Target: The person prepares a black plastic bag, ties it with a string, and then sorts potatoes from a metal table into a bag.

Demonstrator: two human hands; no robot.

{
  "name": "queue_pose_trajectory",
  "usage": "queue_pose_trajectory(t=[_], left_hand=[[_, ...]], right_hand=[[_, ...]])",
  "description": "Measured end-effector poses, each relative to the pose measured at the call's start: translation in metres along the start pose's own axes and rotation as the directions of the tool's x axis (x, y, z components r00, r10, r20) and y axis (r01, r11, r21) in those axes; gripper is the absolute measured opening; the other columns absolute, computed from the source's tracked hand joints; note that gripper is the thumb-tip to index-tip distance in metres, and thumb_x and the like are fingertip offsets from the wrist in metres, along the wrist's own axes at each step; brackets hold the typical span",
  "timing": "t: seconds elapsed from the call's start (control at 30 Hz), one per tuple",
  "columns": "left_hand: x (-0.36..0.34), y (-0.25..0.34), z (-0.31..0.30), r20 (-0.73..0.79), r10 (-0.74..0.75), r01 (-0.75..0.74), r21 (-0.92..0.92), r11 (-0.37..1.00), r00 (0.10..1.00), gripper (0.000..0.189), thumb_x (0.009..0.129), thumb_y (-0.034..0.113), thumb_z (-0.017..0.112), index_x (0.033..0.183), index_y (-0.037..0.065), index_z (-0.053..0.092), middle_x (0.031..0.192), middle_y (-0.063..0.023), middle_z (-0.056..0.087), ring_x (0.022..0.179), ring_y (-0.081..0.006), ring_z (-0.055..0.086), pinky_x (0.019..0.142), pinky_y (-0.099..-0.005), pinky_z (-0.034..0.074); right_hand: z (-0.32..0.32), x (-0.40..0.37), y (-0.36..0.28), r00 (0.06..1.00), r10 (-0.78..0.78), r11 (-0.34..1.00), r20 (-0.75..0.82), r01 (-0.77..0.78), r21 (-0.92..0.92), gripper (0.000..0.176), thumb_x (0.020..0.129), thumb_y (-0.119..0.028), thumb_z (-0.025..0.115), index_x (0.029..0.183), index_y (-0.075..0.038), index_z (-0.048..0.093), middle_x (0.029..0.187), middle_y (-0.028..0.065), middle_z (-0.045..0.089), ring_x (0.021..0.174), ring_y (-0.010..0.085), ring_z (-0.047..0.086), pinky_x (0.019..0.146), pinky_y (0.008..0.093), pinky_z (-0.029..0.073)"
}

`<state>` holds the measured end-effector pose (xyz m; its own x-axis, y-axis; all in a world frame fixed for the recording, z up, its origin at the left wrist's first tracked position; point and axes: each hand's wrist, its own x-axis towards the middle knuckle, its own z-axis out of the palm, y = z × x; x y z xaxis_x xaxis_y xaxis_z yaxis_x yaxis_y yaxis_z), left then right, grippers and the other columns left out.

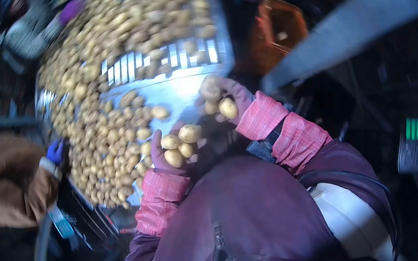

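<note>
Several potatoes [171,142] rest in my left hand [159,155], its gloved fingers curled up around them at the near edge of the sorting table [156,92]. A few more potatoes [227,108] are gripped in my right hand [238,93], which is farther forward and to the right. Both hands wear dusky pink gloves below checked pink sleeve covers. A single potato [159,112] lies on the metal surface between the hands and the pile. Loose potatoes [115,137] spread thickly to the left of my left hand.
A slatted section [124,69] crosses the table, with many potatoes [152,16] beyond it. An orange container [284,23] stands to the right, near a slanting metal beam [342,23]. A person in brown [12,177] works at the left; another person [30,35] is at the far left.
</note>
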<state>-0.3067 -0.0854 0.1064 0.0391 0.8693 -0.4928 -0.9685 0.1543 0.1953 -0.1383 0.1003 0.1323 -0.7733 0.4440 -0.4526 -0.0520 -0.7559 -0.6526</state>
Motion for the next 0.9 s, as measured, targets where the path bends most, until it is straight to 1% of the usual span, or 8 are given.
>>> queue_pose_trajectory(t=[0.1,0.27,0.37,0.53,0.67,0.77,0.8,0.9], left_hand=[[0.040,-0.035,0.032,-0.146,-0.122,0.135,0.083,0.987,0.982,0.074,0.092,0.064,0.036,0.141,0.009,0.043,0.132,-0.0197,0.056,0.110,-0.0470,0.056,0.066,-0.0463,0.052],[0.094,-0.091,0.069,-0.062,-0.466,0.467,0.221,0.856,0.883,0.071,0.093,0.061,0.037,0.141,0.007,0.043,0.128,-0.0214,0.057,0.104,-0.0453,0.060,0.062,-0.0413,0.054],[0.132,-0.133,0.092,0.184,-0.697,0.630,0.316,0.709,0.693,0.067,0.093,0.059,0.043,0.137,0.009,0.047,0.128,-0.0230,0.057,0.104,-0.0402,0.062,0.062,-0.0391,0.055],[0.162,-0.204,0.146,0.057,-0.690,0.502,0.643,0.578,0.721,0.060,0.096,0.051,0.047,0.139,0.010,0.046,0.133,-0.0243,0.051,0.111,-0.0418,0.059,0.077,-0.0516,0.057],[0.174,-0.236,0.155,0.057,-0.719,0.573,0.561,0.597,0.693,0.059,0.096,0.044,0.051,0.143,0.010,0.041,0.136,-0.0250,0.047,0.114,-0.0439,0.056,0.091,-0.0595,0.051],[0.175,-0.236,0.144,0.028,-0.733,0.607,0.540,0.584,0.680,0.061,0.095,0.044,0.052,0.144,0.010,0.038,0.135,-0.0236,0.048,0.114,-0.0426,0.056,0.093,-0.0574,0.049],[0.177,-0.232,0.137,0.036,-0.744,0.610,0.547,0.573,0.667,0.060,0.095,0.045,0.051,0.142,0.009,0.040,0.135,-0.0208,0.050,0.115,-0.0405,0.055,0.093,-0.0546,0.050],[0.170,-0.214,0.119,0.043,-0.746,0.618,0.529,0.581,0.664,0.059,0.095,0.046,0.050,0.139,0.008,0.043,0.133,-0.0189,0.052,0.114,-0.0385,0.056,0.092,-0.0515,0.050]], right_hand=[[-0.046,-0.063,0.010,0.989,-0.047,0.998,-0.143,0.052,0.030,0.045,0.082,-0.054,0.064,0.105,-0.016,0.064,0.101,0.0011,0.067,0.087,0.0126,0.063,0.065,0.0281,0.044],[-0.112,-0.146,0.027,0.964,-0.068,0.961,-0.258,0.133,0.244,0.036,0.086,-0.039,0.067,0.108,-0.011,0.066,0.097,0.0035,0.068,0.080,0.0128,0.064,0.056,0.0234,0.047],[-0.140,-0.188,0.046,0.889,-0.154,0.887,-0.430,0.316,0.336,0.034,0.087,-0.035,0.068,0.108,-0.009,0.067,0.094,0.0027,0.067,0.079,0.0131,0.065,0.051,0.0226,0.046],[-0.198,-0.239,0.052,0.556,-0.208,0.882,-0.805,0.462,0.091,0.035,0.089,-0.036,0.065,0.113,-0.011,0.065,0.101,0.0040,0.067,0.088,0.0161,0.066,0.061,0.0286,0.054],[-0.264,-0.262,0.063,0.378,-0.173,0.900,-0.910,0.436,0.010,0.039,0.092,-0.020,0.059,0.128,-0.007,0.057,0.116,0.0105,0.063,0.106,0.0244,0.062,0.088,0.0393,0.053],[-0.279,-0.274,0.066,0.277,-0.068,0.876,-0.958,0.477,0.076,0.040,0.092,-0.022,0.060,0.129,-0.006,0.056,0.118,0.0139,0.062,0.109,0.0243,0.061,0.089,0.0391,0.053],[-0.295,-0.268,0.073,0.183,-0.229,0.904,-0.956,0.405,-0.139,0.039,0.092,-0.029,0.062,0.124,-0.006,0.059,0.112,0.0149,0.063,0.096,0.0223,0.064,0.082,0.0367,0.053],[-0.308,-0.270,0.067,0.436,-0.059,0.696,-0.898,0.663,0.276,0.033,0.094,-0.036,0.059,0.111,-0.008,0.063,0.098,0.0137,0.067,0.070,0.0222,0.064,0.066,0.0354,0.053]])
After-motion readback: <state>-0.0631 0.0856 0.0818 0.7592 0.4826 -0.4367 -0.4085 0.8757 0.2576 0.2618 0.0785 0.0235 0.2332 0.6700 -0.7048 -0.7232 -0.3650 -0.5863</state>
